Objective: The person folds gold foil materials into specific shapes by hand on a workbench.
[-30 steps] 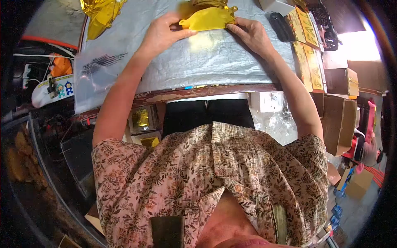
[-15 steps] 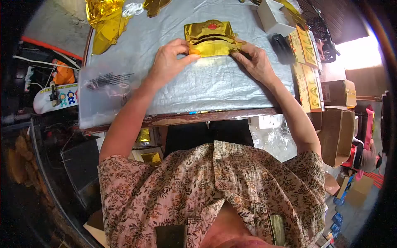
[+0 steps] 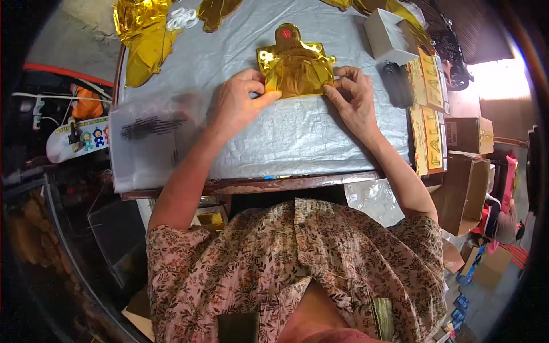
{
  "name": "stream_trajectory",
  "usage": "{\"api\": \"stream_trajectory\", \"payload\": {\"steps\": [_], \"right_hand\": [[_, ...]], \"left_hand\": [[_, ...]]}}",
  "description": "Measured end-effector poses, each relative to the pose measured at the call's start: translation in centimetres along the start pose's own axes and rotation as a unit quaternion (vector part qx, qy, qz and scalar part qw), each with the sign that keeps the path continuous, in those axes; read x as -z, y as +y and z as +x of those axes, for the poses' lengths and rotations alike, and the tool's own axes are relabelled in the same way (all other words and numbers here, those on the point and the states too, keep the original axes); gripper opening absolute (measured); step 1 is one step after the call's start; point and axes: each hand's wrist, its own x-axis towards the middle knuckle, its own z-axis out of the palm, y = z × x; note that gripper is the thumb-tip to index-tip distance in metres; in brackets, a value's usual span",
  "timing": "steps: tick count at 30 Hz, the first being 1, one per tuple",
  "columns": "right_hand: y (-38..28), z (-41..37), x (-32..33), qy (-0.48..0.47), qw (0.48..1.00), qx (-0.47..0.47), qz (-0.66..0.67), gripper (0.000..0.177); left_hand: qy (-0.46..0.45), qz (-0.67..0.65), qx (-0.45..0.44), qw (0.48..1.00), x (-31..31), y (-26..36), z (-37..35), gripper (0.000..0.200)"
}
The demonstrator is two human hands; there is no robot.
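A folded gold foil balloon [image 3: 297,71] lies on the silver-covered table in front of me. Its rounded tab with a red mark [image 3: 287,34] points away from me. My left hand [image 3: 243,97] pinches the near left corner between thumb and fingers. At the near right corner, my right hand [image 3: 353,102] grips the foil the same way, its fingers curled. The foil between them looks fairly flat, with creases and shiny spots along its upper edge.
More gold foil [image 3: 143,43] hangs at the table's far left beside a white ribbon coil [image 3: 182,19]. Clear plastic bags [image 3: 146,146] lie at left. On the right are a white box [image 3: 390,37], a black object [image 3: 396,86] and printed packets [image 3: 428,134].
The foil's near part was bowed up with a gap behind it; now it lies flatter, and the red-marked tab sticks out farther away from me. Both hands still hold the near corners.
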Motion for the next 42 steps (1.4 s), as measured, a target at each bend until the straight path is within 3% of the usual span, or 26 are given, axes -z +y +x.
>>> {"api": "stream_trajectory", "payload": {"steps": [4, 12, 25, 34, 36, 40, 42], "right_hand": [[-0.4, 0.4, -0.2, -0.017, 0.999, -0.039, 0.009, 0.018], [-0.7, 0.7, -0.1, -0.032, 0.998, -0.052, -0.005, 0.015], [-0.4, 1.0, -0.1, -0.038, 0.996, -0.086, 0.009, 0.017], [0.5, 0.8, -0.3, -0.047, 0.994, -0.068, 0.070, 0.024], [0.1, 0.9, -0.6, 0.000, 0.999, -0.040, 0.012, 0.019], [0.8, 0.7, -0.9, -0.006, 0.999, -0.037, 0.030, 0.018], [0.7, 0.6, -1.0, 0.011, 0.999, -0.035, 0.016, 0.016]], "left_hand": [[-0.011, -0.001, 0.027, 1.000, 0.2, 0.2, 0.0, 0.023], [0.084, -0.023, -0.007, 0.996, -0.4, 0.6, 0.2, 0.022], [0.087, 0.016, -0.007, 0.996, -1.0, 0.7, 0.2, 0.025], [0.090, 0.016, 0.013, 0.996, -1.3, -0.6, 0.1, 0.030], [0.084, 0.046, 0.009, 0.995, -1.1, -0.5, 0.1, 0.031], [0.082, 0.020, 0.049, 0.995, -1.3, -0.5, 0.1, 0.032], [0.097, 0.040, 0.018, 0.994, -1.3, -0.2, 0.1, 0.033]]}}
